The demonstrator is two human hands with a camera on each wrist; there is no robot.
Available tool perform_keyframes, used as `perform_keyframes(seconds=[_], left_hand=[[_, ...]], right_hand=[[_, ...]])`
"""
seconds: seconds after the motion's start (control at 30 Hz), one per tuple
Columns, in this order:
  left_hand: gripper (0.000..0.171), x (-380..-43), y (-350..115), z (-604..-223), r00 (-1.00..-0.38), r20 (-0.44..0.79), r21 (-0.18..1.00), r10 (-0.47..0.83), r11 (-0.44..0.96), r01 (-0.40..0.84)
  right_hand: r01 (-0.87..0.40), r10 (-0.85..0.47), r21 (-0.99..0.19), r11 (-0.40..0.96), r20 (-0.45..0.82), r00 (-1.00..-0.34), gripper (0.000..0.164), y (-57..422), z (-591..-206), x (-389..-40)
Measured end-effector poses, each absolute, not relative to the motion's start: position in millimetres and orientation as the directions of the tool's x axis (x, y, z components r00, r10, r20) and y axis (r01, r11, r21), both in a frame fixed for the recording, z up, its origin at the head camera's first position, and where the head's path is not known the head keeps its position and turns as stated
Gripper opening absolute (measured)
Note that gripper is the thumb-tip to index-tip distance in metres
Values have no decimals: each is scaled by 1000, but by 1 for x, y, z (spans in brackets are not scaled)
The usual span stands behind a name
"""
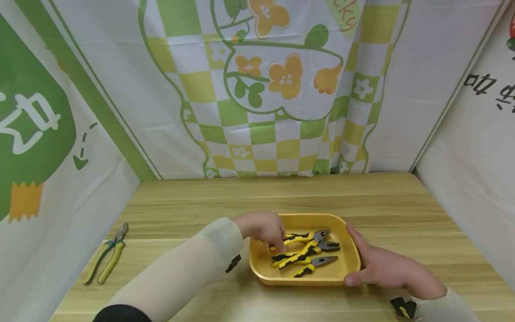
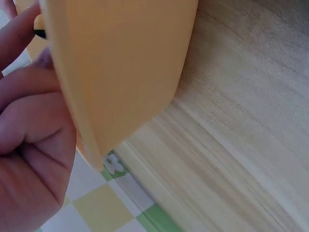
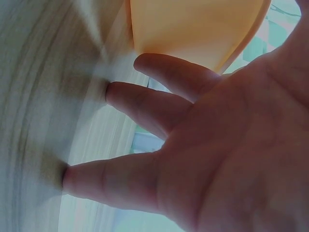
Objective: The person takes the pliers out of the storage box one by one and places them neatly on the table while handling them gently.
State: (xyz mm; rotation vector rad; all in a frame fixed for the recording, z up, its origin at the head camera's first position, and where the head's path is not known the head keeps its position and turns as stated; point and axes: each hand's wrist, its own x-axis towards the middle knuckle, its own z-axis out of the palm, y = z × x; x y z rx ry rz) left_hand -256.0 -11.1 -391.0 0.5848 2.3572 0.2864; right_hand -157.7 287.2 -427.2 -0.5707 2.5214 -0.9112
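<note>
In the head view a yellow tray (image 1: 350, 250) stands on the table with yellow-and-black pliers in it. Needle-nose pliers (image 1: 325, 260) lie nearest its front wall, and blunt-nosed pliers (image 1: 331, 246) lie behind them. My left hand (image 1: 263, 228) reaches over the tray's left end, its fingers curled at the handle of the rearmost pliers (image 1: 322, 234). From the left wrist, a handle tip (image 2: 39, 26) shows beside those fingers. My right hand (image 1: 386, 268) spreads along the tray's right end, thumb at the front corner. Its other fingers (image 3: 145, 104) stretch out straight, tips down at the table.
Green-and-yellow handled pliers (image 1: 110, 255) lie on the wooden table (image 1: 193, 197) at the far left. Printed cloth (image 1: 277, 147) hangs behind the table, and cloth walls rise at both sides. Black straps (image 1: 403, 307) sit by the wrists.
</note>
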Motion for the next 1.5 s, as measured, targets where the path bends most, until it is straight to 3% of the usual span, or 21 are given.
perform_keyframes(seconds=[0.27, 0.6, 1.03, 1.27, 1.5], left_hand=[[17, -255, -13, -394, -689, -533, 342, 491, 870, 356], [25, -257, -26, -389, -653, -520, 422, 551, 830, 364], [14, -255, -55, -371, -696, -455, 649, 555, 742, 168], [17, -253, -85, -362, -730, -389, 687, 562, 705, 177], [20, -250, -122, -362, -773, -374, 735, 513, 672, 89]], right_hand=[[-242, -497, -667, 704, -220, -839, 126, 288, -431, -157], [-229, -490, -667, 709, -232, -840, 125, 287, -430, -156], [-234, -492, -668, 707, -226, -841, 127, 287, -430, -156], [-233, -494, -669, 705, -230, -838, 126, 287, -428, -157], [-232, -487, -655, 719, -237, -841, 126, 289, -429, -158]])
